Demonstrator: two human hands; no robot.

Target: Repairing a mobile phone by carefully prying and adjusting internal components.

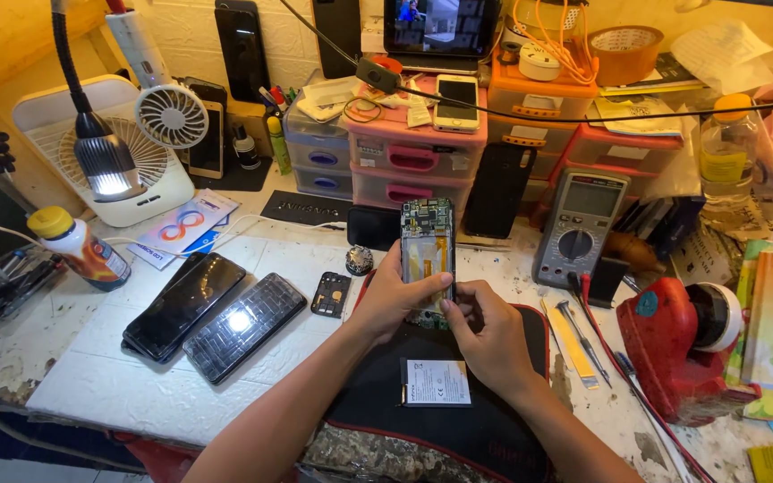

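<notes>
Battery [437,383] lies below both hands gripping opened phone [428,246].

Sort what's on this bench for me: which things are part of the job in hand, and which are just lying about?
In hand:
- opened phone frame with bare circuit board, held upright by left hand and right hand
- flat white-labelled phone battery
- black work mat

Lying about:
- two dark phone panels
- grey multimeter
- red hot-air tool
- white desk fan

Left hand [393,300] and right hand [487,335] grip an opened phone [428,250] upright above the black mat [378,394]; a battery [437,383] lies on the mat.
</notes>
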